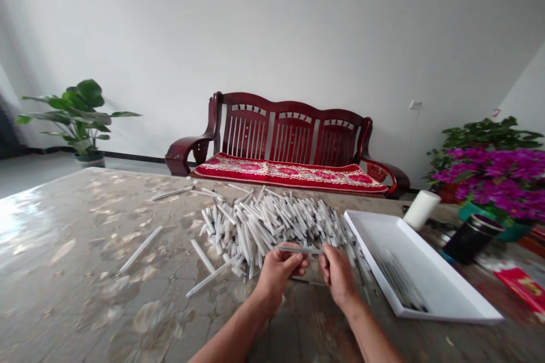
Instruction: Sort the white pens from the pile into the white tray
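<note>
A slim pen [300,249] with a pale, see-through barrel lies level between my two hands. My left hand [279,269] is closed on its left end, thumb on top. The fingers of my right hand [336,272] pinch the right end. Just beyond them spreads a large heap of white pen parts [264,221], with dark pieces mixed in. Several pens [398,278] rest side by side in a shallow white box [443,272] to the right of my hands. Fine details of the held pen are blurred.
Loose white tubes [140,249] lie left of the heap on the patterned tablecloth [85,272]. Beside the box stand a white cylinder [421,210], a black cup [472,238] and purple flowers [498,173]. A red wooden bench [293,130] is behind the table.
</note>
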{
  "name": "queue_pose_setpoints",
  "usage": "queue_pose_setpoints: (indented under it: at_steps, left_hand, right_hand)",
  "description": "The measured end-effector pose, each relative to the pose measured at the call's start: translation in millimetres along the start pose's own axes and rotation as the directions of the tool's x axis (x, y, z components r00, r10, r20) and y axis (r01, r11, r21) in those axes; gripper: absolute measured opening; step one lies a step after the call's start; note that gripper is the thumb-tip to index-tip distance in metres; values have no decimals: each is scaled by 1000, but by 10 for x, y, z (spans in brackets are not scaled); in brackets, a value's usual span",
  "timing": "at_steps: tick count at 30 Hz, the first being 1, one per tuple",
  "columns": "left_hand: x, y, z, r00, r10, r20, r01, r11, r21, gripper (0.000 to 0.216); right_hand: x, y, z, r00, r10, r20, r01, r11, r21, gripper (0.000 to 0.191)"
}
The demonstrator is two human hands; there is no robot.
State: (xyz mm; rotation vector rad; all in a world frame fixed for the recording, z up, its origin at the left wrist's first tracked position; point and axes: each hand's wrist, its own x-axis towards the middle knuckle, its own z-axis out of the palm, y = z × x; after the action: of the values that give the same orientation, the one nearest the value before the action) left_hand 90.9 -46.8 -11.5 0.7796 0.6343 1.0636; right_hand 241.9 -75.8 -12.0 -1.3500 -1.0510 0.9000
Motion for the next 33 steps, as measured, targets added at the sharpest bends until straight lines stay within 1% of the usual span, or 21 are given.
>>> queue_pose_setpoints:
  at_steps: [3, 4, 6, 8, 9, 10, 11, 13, 15, 16, 18, 19, 21, 23, 25, 29, 33]
  left_hand:
    - [4, 98, -71, 983, -157, 96, 151, 986, 64, 50]
    - [-2, 122, -97, 967, -217, 134, 207, 975, 85, 52]
    - [-24, 148, -143, 917, -318, 240, 293, 947, 133, 57]
    - [-47, 146, -167, 865, -380, 329, 333, 924, 191, 58]
    - [-54, 137, -170, 850, -393, 349, 336, 917, 214, 57]
    - [-55, 126, -167, 849, -396, 350, 333, 915, 226, 56]
    - [-51, 116, -159, 862, -385, 330, 326, 919, 220, 54]
    - [-25, 107, -132, 920, -306, 244, 277, 949, 149, 52]
    - [14, 115, -105, 976, -184, 119, 180, 983, 44, 51]
    - [34, 125, -96, 991, -124, 53, 124, 992, 1, 51]
    - [67, 148, -91, 998, -33, -57, 30, 998, -52, 51]
    - [80, 158, -95, 995, -1, -101, -5, 998, -66, 51]
    - [97, 167, -111, 984, 41, -171, -56, 995, -85, 52]
    - [107, 161, -129, 972, 65, -225, -91, 990, -105, 55]
    - [115, 145, -143, 960, 81, -267, -116, 986, -117, 57]
    - [135, 114, -153, 946, 105, -307, -145, 983, -111, 57]
    - [141, 99, -153, 948, 128, -292, -151, 987, -58, 54]
  right_hand:
    - [19, 2, -42, 999, 4, 47, -5, 999, 36, 61]
    - [21, 3, -49, 998, 3, 58, -5, 1000, 24, 60]
    - [22, 6, -52, 998, -15, 58, 16, 1000, -15, 56]
    - [29, 12, -49, 997, -49, 56, 52, 997, -54, 54]
    - [38, 19, -51, 996, -65, 60, 69, 995, -73, 53]
    - [52, 30, -57, 995, -82, 61, 87, 991, -99, 51]
    - [71, 45, -68, 992, -109, 57, 116, 983, -144, 50]
    - [115, 88, -100, 976, -217, 36, 217, 927, -304, 40]
    - [159, 140, -131, 941, -337, 40, 308, 796, -521, 29]
    - [177, 164, -140, 925, -374, 64, 332, 714, -616, 29]
    - [202, 198, -142, 915, -383, 129, 345, 574, -742, 35]
    - [210, 207, -137, 917, -366, 157, 342, 524, -780, 36]
    - [221, 209, -119, 925, -332, 186, 331, 461, -823, 32]
    - [227, 201, -105, 928, -329, 175, 315, 443, -840, 26]
    - [226, 196, -97, 916, -370, 154, 322, 452, -832, 21]
    - [190, 210, -72, 852, -504, 137, 418, 499, -759, 16]
    - [141, 217, -19, 796, -592, 126, 506, 537, -675, 16]
